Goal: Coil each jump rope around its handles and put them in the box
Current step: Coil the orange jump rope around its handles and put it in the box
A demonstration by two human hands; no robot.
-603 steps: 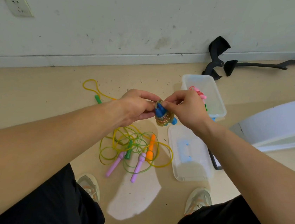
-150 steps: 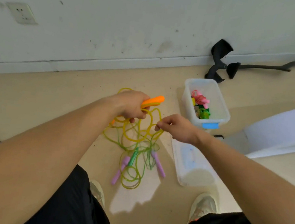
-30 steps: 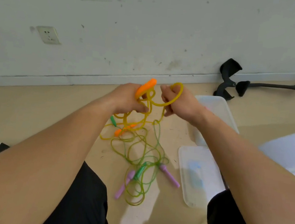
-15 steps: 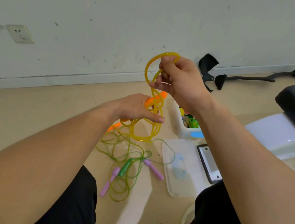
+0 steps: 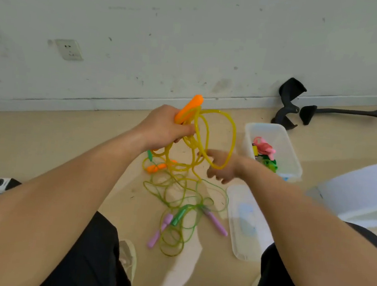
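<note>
Sitting on the beige floor [image 5: 41,149], the box [image 5: 286,154] holds coiled ropes [image 5: 265,151]; left hand [image 5: 165,128] grips orange handle [image 5: 190,107], right hand [image 5: 222,168] loose-fingered.

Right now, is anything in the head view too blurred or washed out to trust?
Head view: the right hand is motion-smeared, so its hold on the yellow rope is unclear; the left hand and orange handle read fairly sharp; a bright light patch lies on the floor; the wide lens bows the baseboard.

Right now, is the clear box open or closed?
Open. The lid lies on the floor near the box, and coiled ropes show inside.
</note>
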